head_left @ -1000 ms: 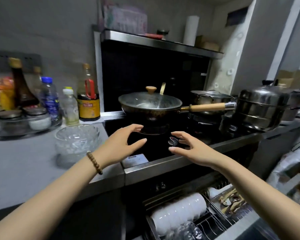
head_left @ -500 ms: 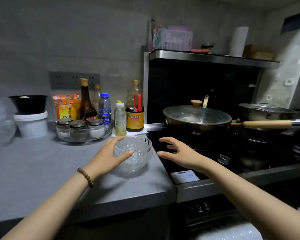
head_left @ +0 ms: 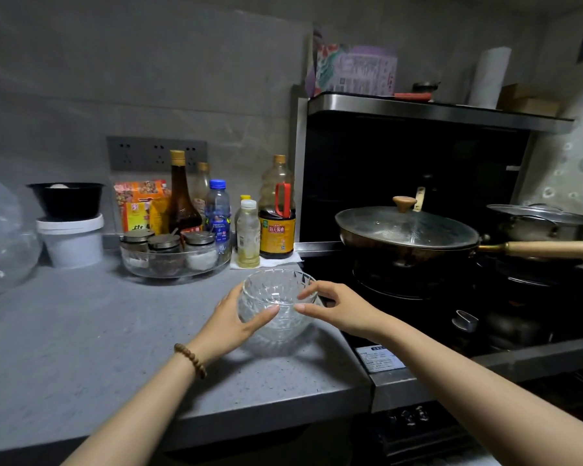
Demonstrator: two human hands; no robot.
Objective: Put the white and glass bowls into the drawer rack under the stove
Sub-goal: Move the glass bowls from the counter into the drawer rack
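A clear cut-glass bowl (head_left: 278, 299) stands on the grey counter (head_left: 81, 348), close to the stove's left edge. My left hand (head_left: 231, 322) cups its left side, thumb across the front wall. My right hand (head_left: 340, 309) grips its right rim with thumb and fingertips. Both hands touch the glass. Whether the bowl still rests on the counter I cannot tell. The drawer rack under the stove and the white bowls are out of view.
Behind the bowl stand a round glass tray of spice jars (head_left: 174, 260), several sauce and water bottles (head_left: 276, 227) and a white tub (head_left: 71, 240) with a black bowl on top. To the right, a lidded wok (head_left: 406, 237) with a wooden handle sits on the black stove (head_left: 418, 317).
My view swung up and left from the open drawer rack to the counter. Both hands moved from above the stove edge to the glass bowl and closed around it.
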